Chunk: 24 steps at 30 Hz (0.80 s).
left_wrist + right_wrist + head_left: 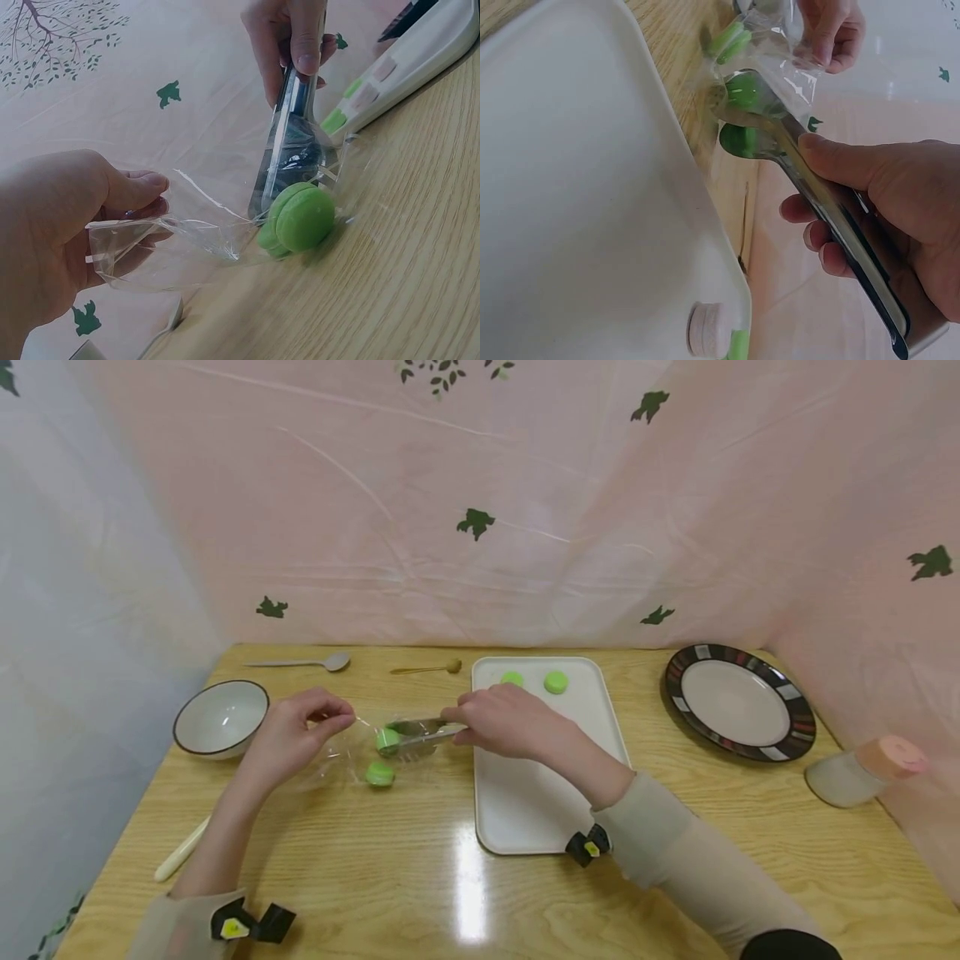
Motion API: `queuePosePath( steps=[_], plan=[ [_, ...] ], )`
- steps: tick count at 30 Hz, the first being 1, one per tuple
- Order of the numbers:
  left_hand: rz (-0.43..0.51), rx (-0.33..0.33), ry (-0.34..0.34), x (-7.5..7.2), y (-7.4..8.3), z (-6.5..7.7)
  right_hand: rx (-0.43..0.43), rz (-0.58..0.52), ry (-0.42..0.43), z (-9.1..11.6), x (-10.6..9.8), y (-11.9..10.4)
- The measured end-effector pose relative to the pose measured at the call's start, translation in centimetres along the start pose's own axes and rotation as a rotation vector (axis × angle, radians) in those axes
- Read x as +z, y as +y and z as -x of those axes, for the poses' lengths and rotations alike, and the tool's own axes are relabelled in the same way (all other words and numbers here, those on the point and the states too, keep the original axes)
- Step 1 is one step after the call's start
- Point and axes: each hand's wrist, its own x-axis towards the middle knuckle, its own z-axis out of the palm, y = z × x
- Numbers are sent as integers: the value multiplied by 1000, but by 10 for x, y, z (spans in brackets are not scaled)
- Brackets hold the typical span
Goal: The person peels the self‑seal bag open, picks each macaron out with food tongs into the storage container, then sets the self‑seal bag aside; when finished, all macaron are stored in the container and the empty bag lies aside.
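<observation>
My left hand [288, 739] pinches the edge of a clear plastic bag [124, 251] between thumb and fingers. In my right hand [506, 722] are metal tongs [829, 206], their tips inside the bag around a green macaron [387, 741]. A second green macaron [379, 774] lies close by, low in the bag. To the right, partly under my right forearm, is a white tray [525, 810]. Two green macarons show at its far end, one of them [556, 682] whole in the head view. A pale pink macaron [709, 330] is there too in the right wrist view.
A white bowl [221, 718] stands left of my left hand, near a cream handle [180, 852]. Behind lie a silver spoon [337, 662] and a small gold spoon [427, 670]. Far right are a dark-rimmed plate [735, 702] and a pink-lidded jar [843, 779].
</observation>
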Motion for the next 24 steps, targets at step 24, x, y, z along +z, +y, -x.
queuePosePath(
  steps=[24],
  plan=[
    [17, -25, -12, -2, 2, 0, 2, -12, 39, 23, -8, 15]
  ],
)
